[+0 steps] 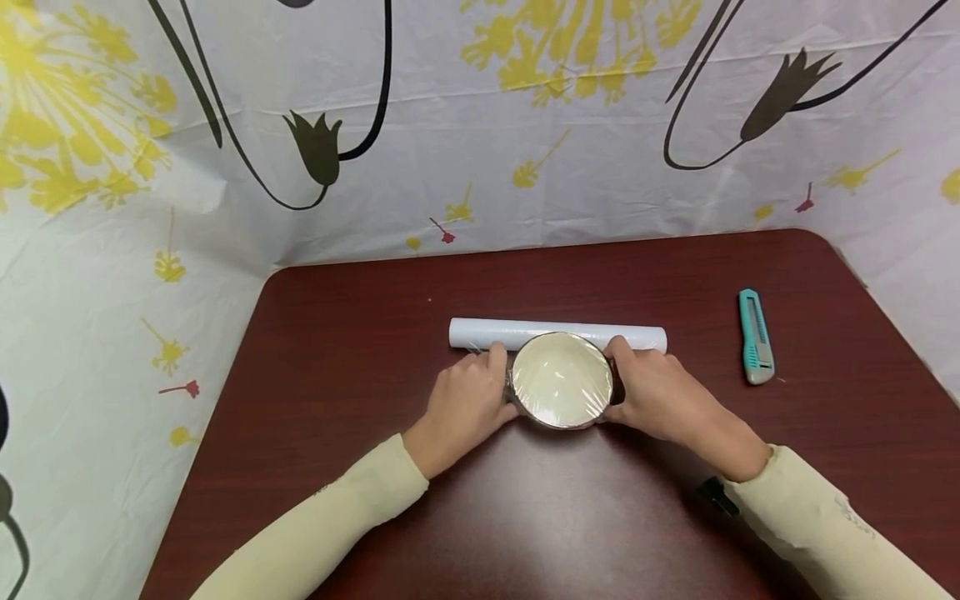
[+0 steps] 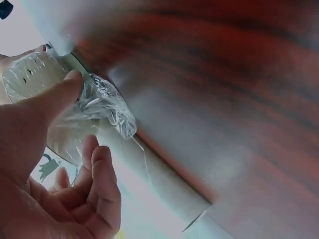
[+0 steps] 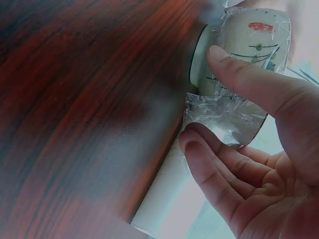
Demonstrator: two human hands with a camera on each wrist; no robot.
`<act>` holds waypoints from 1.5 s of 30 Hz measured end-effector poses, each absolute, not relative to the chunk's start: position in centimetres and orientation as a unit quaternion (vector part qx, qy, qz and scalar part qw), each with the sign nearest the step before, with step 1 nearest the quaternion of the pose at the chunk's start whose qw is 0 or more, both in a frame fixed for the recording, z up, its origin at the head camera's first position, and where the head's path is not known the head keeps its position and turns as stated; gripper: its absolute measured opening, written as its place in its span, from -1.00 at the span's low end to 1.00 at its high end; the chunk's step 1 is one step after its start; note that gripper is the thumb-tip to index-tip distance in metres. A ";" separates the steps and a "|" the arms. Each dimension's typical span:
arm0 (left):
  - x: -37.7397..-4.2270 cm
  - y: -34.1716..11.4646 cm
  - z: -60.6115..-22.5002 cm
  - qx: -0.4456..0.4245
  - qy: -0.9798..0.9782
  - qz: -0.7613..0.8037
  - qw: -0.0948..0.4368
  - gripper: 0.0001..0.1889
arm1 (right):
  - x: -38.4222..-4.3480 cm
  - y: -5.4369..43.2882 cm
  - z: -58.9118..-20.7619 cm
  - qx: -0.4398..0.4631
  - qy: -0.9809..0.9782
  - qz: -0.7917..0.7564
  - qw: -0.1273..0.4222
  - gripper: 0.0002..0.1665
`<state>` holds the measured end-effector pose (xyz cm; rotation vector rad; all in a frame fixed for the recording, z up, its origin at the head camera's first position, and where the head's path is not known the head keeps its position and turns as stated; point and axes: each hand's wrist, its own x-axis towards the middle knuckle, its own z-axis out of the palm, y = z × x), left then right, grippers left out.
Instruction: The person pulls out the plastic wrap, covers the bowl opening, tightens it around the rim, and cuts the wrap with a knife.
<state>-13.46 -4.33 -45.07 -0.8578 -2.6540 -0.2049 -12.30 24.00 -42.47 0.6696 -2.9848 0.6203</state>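
A cream bowl (image 1: 562,380) with a dark rim stands on the table, clear plastic wrap stretched over its top. In the right wrist view the side of the bowl (image 3: 249,42) shows painted dots, lines and a red patch. Crumpled plastic wrap (image 2: 112,104) bunches at its side. My left hand (image 1: 468,400) grips the bowl's left side, thumb near the base and fingers by the rim. From the right, my right hand (image 1: 663,392) holds it the same way. Just behind the bowl lies a white roll (image 1: 480,332), partly hidden by it.
A teal utility knife (image 1: 756,337) lies at the right of the dark red table (image 1: 352,350). A white patterned sheet (image 1: 420,125) hangs behind and to the left. Beside the right sleeve is a small black object (image 1: 718,497).
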 end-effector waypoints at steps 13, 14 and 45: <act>-16.0 -5.2 -44.7 -0.382 -0.908 -0.135 0.104 -0.38 | -12.9 24.6 -42.6 0.238 -0.951 0.199 0.011 -0.24; -16.2 -5.3 -44.6 -0.393 -0.905 -0.133 0.099 -0.41 | -13.0 24.7 -42.6 0.242 -0.950 0.198 0.012 -0.26; -19.2 -5.6 -43.3 -0.511 -0.828 0.002 0.231 -0.81 | -15.4 25.5 -42.3 0.312 -0.933 0.173 0.047 -0.54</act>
